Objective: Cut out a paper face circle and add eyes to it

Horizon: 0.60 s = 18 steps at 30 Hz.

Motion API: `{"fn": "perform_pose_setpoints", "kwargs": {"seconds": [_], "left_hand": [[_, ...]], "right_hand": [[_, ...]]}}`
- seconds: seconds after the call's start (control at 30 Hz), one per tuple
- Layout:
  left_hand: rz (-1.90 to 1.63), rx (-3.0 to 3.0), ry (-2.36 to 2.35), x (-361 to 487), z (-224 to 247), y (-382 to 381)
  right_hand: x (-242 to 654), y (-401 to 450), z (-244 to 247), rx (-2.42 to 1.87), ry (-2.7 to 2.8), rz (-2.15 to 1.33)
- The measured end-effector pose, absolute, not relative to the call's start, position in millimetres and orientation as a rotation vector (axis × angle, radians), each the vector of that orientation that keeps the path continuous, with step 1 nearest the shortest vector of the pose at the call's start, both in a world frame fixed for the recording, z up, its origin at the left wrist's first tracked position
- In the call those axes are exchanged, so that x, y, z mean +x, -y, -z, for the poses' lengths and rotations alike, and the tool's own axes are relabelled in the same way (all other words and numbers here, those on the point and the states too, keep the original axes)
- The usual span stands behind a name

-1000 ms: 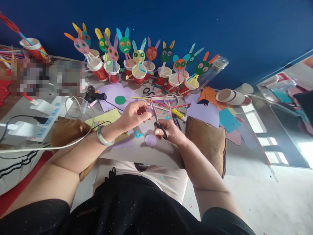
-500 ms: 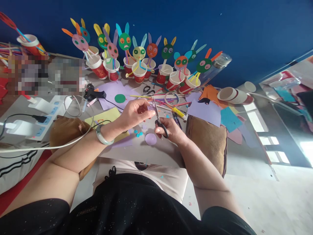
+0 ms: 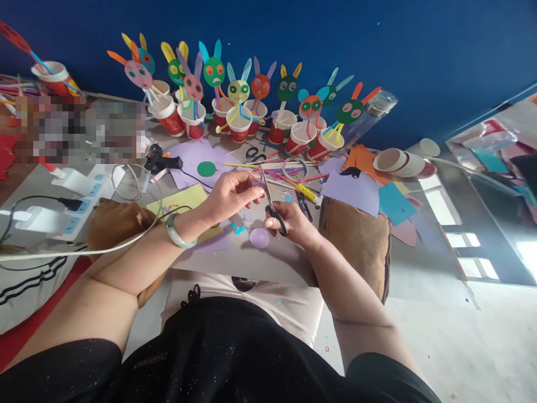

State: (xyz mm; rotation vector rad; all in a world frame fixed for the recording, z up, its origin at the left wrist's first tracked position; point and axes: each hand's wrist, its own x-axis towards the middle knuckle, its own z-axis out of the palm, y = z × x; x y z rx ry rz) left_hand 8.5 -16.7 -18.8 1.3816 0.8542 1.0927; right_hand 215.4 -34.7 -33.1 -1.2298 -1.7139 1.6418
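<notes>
My right hand (image 3: 289,221) grips black-handled scissors (image 3: 274,211), with the blades pointing up and slightly left. My left hand (image 3: 235,196) is pinched close beside the blades, thumb against fingers; whatever it holds is too small and hidden to make out. Below the hands, a purple paper circle (image 3: 259,238) lies on the grey table. Several small blue paper pieces (image 3: 238,229) lie left of it. Farther left, a green paper circle (image 3: 206,169) rests on purple paper (image 3: 184,178), and a yellow sheet (image 3: 180,197) lies partly under my left forearm.
Red and white paper cups (image 3: 239,124) with paper animal heads line the back by the blue wall. Behind my hands are loose sticks, a second pair of scissors (image 3: 255,154) and a yellow tube (image 3: 308,193). A black glue gun (image 3: 161,161) and power strip (image 3: 86,204) are left.
Almost nothing differs. Both hands stay together at the scissors, and my left fingertips have shifted very slightly left of the blades.
</notes>
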Motion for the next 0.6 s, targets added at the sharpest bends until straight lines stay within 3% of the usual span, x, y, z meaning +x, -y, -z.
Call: {"fn": "perform_pose_setpoints", "kwargs": {"seconds": [0.6], "left_hand": [[-1.069, 1.380, -0.856, 8.9, 22.7, 14.7]], "right_hand": [[219.0, 34.6, 35.0, -1.250, 1.744, -1.618]]}}
